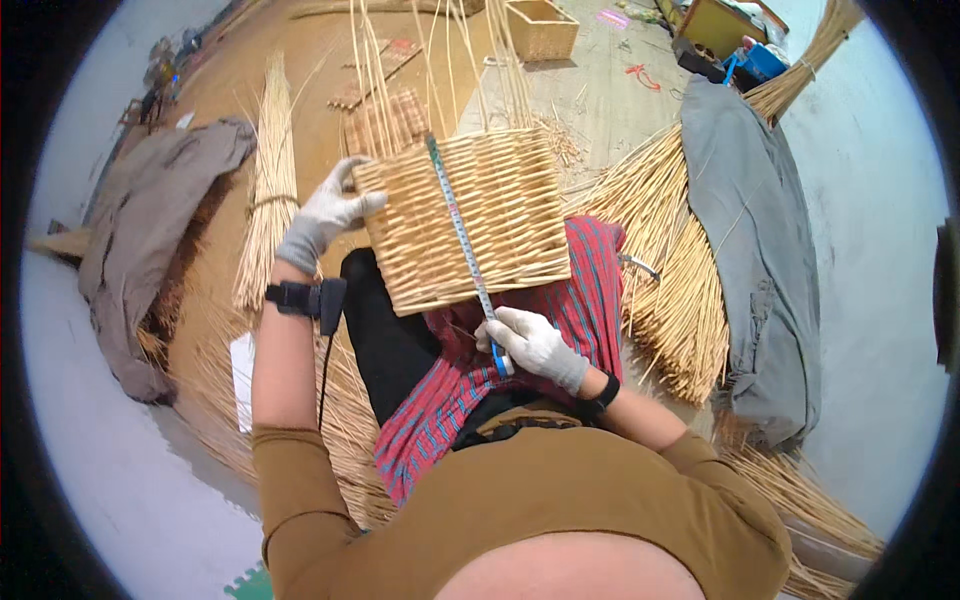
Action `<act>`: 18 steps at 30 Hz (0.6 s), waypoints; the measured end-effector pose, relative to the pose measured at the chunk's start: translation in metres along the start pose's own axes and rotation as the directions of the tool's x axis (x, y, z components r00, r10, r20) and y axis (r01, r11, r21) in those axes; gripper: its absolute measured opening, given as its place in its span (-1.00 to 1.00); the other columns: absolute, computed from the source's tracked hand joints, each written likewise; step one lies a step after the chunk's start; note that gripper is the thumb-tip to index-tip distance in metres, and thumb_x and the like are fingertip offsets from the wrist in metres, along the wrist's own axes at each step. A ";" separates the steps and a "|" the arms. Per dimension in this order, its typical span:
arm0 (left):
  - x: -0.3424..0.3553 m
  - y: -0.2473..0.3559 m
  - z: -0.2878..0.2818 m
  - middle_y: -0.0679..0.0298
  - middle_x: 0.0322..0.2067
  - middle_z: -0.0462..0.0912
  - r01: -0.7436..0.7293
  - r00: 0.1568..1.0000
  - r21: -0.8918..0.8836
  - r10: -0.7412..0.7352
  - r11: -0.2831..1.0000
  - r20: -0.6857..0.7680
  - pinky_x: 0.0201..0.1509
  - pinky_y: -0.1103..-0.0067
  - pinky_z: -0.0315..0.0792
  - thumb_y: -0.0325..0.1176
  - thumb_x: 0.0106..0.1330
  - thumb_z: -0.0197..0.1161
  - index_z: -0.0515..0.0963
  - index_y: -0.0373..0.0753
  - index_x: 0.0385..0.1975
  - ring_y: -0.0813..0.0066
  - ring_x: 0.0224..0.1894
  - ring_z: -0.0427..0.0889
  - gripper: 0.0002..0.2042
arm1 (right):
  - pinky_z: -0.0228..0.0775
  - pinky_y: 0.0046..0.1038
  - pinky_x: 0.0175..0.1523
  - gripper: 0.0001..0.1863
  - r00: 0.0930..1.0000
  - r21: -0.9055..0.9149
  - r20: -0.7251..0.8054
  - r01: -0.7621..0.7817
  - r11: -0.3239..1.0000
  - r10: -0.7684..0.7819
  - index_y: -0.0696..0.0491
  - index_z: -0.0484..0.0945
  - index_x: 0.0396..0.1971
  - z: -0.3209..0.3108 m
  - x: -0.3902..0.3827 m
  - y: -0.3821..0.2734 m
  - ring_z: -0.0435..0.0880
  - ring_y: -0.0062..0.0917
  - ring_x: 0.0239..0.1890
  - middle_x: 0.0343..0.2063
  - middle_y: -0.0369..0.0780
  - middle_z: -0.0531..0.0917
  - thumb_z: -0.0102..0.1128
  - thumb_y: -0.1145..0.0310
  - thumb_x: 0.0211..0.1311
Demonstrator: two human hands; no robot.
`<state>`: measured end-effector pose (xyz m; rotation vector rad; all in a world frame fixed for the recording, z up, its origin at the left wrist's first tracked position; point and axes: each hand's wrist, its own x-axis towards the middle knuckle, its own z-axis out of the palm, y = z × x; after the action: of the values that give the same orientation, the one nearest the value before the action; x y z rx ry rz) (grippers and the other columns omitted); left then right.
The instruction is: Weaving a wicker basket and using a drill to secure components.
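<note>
A partly woven wicker basket (520,200) rests tilted on my lap, one woven side facing up and long loose stakes rising from its far edge. My gloved left hand (335,210) grips its left edge, thumb over the woven face. Across that face lies the pulled-out blade of a tape measure (502,362), running from near the far edge down past the near edge. The blue case is held in my gloved right hand (535,345), just below the basket. Under it, a red plaid cloth (590,270) covers part of my legs.
Bundled willow rods (268,200) lie to the left, beside a brown cloth (165,240). More rods (690,310) fan out on the right, partly under a grey cloth (755,270). A finished-looking basket (540,35) and flat woven pieces (390,125) lie beyond.
</note>
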<state>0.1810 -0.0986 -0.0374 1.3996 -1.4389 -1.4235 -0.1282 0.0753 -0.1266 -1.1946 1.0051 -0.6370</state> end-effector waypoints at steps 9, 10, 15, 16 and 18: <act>0.002 0.001 0.006 0.23 -0.02 0.58 0.020 1.000 -0.115 -0.017 0.993 0.024 -0.09 0.52 0.58 -0.33 0.22 0.42 0.27 -0.11 0.26 0.46 -0.06 0.62 -0.37 | 0.44 -0.62 -0.39 -0.68 0.861 0.345 -0.480 0.363 0.866 -0.170 0.13 0.56 -0.24 -0.049 -0.014 -0.022 0.56 -0.69 -0.54 -0.56 -0.33 0.59 -0.04 0.19 0.53; 0.002 0.000 0.006 0.23 -0.02 0.58 0.010 1.000 -0.071 -0.008 0.997 0.021 -0.09 0.52 0.58 -0.33 0.22 0.42 0.27 -0.11 0.26 0.46 -0.06 0.62 -0.37 | 0.44 -0.63 -0.40 -0.66 0.849 0.353 -0.510 0.351 0.867 -0.136 0.13 0.56 -0.24 -0.055 -0.017 -0.020 0.56 -0.69 -0.55 -0.56 -0.33 0.60 -0.05 0.16 0.54; 0.005 0.004 0.006 0.32 -0.18 0.54 0.033 0.999 -0.094 -0.033 0.995 -0.002 -0.23 0.58 0.59 -0.41 0.17 0.46 0.35 -0.09 0.18 0.50 -0.18 0.62 -0.42 | 0.56 -0.56 -0.35 -0.60 0.839 0.443 -0.540 0.352 0.824 -0.068 0.11 0.58 -0.19 -0.077 -0.035 -0.010 0.59 -0.68 -0.55 -0.57 -0.33 0.60 -0.06 0.07 0.53; 0.004 0.005 0.005 0.32 -0.18 0.54 0.060 0.998 -0.126 -0.063 0.990 -0.020 -0.24 0.58 0.58 -0.42 0.16 0.46 0.36 -0.10 0.16 0.51 -0.19 0.63 -0.43 | 0.56 -0.56 -0.35 -0.61 0.843 0.475 -0.536 0.342 0.811 -0.041 0.11 0.58 -0.20 -0.079 -0.037 -0.009 0.60 -0.68 -0.54 -0.57 -0.33 0.60 -0.05 0.08 0.52; 0.001 0.008 0.006 0.31 -0.16 0.56 0.033 0.999 -0.088 -0.037 0.996 -0.035 -0.23 0.57 0.59 -0.43 0.17 0.45 0.36 -0.08 0.15 0.51 -0.20 0.63 -0.45 | 0.54 -0.56 -0.37 -0.64 0.867 0.609 -0.498 0.357 0.708 -0.009 0.09 0.56 -0.20 -0.079 -0.038 -0.008 0.59 -0.68 -0.54 -0.55 -0.36 0.59 -0.01 0.09 0.51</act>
<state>0.1736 -0.0997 -0.0315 1.3951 -1.3196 -1.4577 -0.2144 0.0701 -0.1115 -0.4684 0.9002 -1.3812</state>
